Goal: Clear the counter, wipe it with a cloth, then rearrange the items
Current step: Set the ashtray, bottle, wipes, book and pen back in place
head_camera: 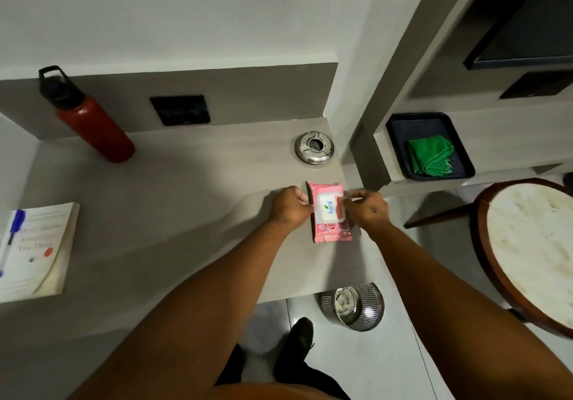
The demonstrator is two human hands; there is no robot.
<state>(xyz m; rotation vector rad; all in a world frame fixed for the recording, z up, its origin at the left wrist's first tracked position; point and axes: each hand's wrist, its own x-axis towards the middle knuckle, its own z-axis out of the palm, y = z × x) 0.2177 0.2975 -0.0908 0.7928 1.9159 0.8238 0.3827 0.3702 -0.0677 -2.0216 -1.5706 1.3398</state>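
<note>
Wipes (329,212), a pink pack, lie near the desk's (186,213) right edge, both hands on them. The left hand (290,205) curls its fingers round the pack's left side; the right hand (369,210) pinches at the white lid flap, though whether it is lifting the flap or just gripping the pack I cannot tell. To clear it well, keep the flap shut and lift with both sides supported, since a soft pack will sag.

A steel ashtray (314,147) sits just behind, close enough to be knocked. A red bottle (93,123) stands well to the left, and a book (37,250) with a blue pen (12,229) on it further left. The green cloth (431,154) waits in a tray (400,126) on the shelf to the right.
</note>
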